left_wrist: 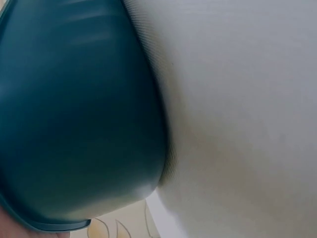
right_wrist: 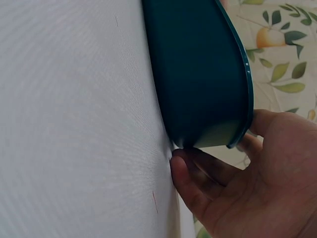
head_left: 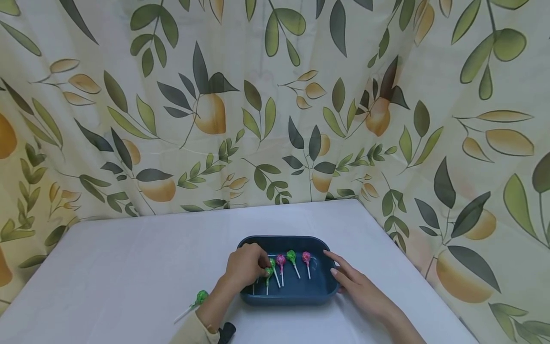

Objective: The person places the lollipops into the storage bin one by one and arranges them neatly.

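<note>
A dark blue rectangular tray (head_left: 292,300) stands on the white-covered table with several green and pink lollipops inside, among them a pink lollipop (head_left: 306,258) near its right end. My left hand (head_left: 247,264) reaches over the tray's left end, its fingertips pinching a green lollipop (head_left: 268,272); the fingers partly hide another stick beneath them. At the opposite end my right hand (head_left: 358,286) holds the tray's rim and side. In the right wrist view, fingers (right_wrist: 190,178) lie at the tray's lower corner and others reach its rim. Beside my left forearm lies another green lollipop (head_left: 201,297).
The white tablecloth (head_left: 142,267) spreads around the tray. A leaf-and-fruit patterned curtain (head_left: 266,119) hangs behind the table and along its sides. A small black object (head_left: 227,332) shows at my left sleeve.
</note>
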### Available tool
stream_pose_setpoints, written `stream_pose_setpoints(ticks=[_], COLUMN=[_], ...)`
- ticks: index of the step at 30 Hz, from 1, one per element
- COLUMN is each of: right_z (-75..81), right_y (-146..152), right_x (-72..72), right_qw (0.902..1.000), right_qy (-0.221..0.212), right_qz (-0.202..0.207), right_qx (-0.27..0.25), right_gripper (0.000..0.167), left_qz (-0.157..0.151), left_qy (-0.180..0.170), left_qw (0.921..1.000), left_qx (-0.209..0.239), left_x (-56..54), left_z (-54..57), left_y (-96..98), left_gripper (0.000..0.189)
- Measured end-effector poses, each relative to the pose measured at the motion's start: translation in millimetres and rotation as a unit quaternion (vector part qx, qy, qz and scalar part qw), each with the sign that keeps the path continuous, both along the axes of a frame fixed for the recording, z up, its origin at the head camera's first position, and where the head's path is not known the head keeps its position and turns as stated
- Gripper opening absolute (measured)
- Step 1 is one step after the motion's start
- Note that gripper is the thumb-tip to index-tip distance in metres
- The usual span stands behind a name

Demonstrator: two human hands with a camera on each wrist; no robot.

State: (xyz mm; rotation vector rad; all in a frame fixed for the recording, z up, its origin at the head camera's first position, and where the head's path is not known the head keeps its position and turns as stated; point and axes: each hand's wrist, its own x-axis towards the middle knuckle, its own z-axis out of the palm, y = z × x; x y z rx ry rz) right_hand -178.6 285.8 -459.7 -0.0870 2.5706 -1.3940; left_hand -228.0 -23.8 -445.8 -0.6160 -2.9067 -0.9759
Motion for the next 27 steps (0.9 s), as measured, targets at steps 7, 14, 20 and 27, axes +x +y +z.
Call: stream_pose_setpoints(ticks=[7, 14, 20, 27], right_z=[0.8, -0.3, 0.5, -0.4], right_y=[0.1, 0.2, -0.9, -0.7], right_x=[0.1, 0.0, 0.7, 1.0], right_qw=[1.0, 1.0, 1.0, 1.0], right_qy=[-0.003, -0.003, 0.0, -0.002], right_qz=[-0.001, 0.0, -0.003, -0.002], right_qx=[-0.004, 0.001, 0.004, 0.004], right_gripper=[0.05, 0.05, 0.05, 0.05], left_qz=[-0.001, -0.013, -0.012, -0.033], left_qy=[-0.011, -0.053, -0.066, -0.087], left_qw=[0.9999, 0.9975, 0.9953, 0.9914], left_qx=[0.009, 0.046, 0.07, 0.092], left_x=[-1.7, -3.4, -5.8, -6.8], left_z=[2.7, 6.7, 7.6, 9.1], left_y=[-1.1, -5.7, -9.1, -13.9], left_gripper=[0.014, 0.012, 0.013, 0.013])
